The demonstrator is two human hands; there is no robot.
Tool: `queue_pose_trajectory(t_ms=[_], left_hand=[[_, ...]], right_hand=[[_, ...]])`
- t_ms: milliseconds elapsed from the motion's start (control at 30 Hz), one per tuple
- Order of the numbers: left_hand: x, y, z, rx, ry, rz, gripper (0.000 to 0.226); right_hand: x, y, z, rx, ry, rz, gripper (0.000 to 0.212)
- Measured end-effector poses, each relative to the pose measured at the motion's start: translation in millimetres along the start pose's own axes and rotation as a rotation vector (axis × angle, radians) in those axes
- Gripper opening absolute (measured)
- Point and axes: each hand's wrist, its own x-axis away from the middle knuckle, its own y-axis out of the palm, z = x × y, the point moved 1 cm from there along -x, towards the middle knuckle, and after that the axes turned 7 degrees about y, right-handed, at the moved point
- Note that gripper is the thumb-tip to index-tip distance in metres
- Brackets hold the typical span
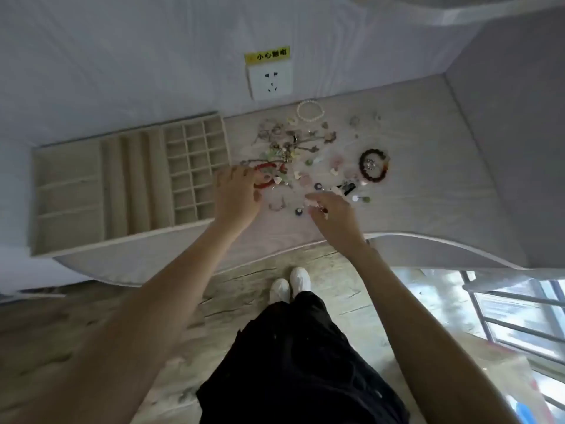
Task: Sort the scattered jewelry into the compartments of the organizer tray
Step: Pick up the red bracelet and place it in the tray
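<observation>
Both bare arms reach forward, almost straight. The left hand (237,194) is palm down with its fingers (235,174) bent at the tips. The right hand (331,214) is lower, its fingers (318,198) loosely curled and pointing left.

Home rm – wall socket (270,82), wood floor (91,325)

2 bare forearms without sleeves are seen, ending in the left hand (237,195) and right hand (331,217); loose black trousers (293,362) and 2 white shoes (290,284) are worn, at 6 o'clock.
</observation>
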Motion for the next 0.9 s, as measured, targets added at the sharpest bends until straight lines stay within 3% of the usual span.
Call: queue_pose_trajectory(t_ms=[133,233,400,633,767,900], left_hand=[[-17.5,6.0,-15.6,-0.062,-0.095,0.004,0.027],[-28.3,10.3,-15.8,-0.111,-0.073,-0.023,0.027],[-44.9,13.7,-14.7,-0.171,-0.085,-0.014,0.012],[-52.4,18.6,-18.5,-0.206,0.031,-0.091,0.009],[-52.5,10.7,-9.2,-0.012,0.059,-0.038,0.026],[-51.3,-20.2,7.5,0.415,0.010,0.046,0.022]], right_hand=[[-43.8,13.8,-22.3,0.151,-0.124,-0.080,0.030],[-78.8,26.8,-37.2,0.220,-0.234,-0.085,0.027],[-116.8,51.2,-47.0,0.425,-0.218,-0.120,0.033],[-128.9,44.3,-48.9,0.506,-0.266,-0.079,0.026],[-130.9,36.4,-43.2,0.516,-0.254,-0.140,0.029],[-124.5,17.3,-42.5,0.189,-0.163,-0.151,0.019]])
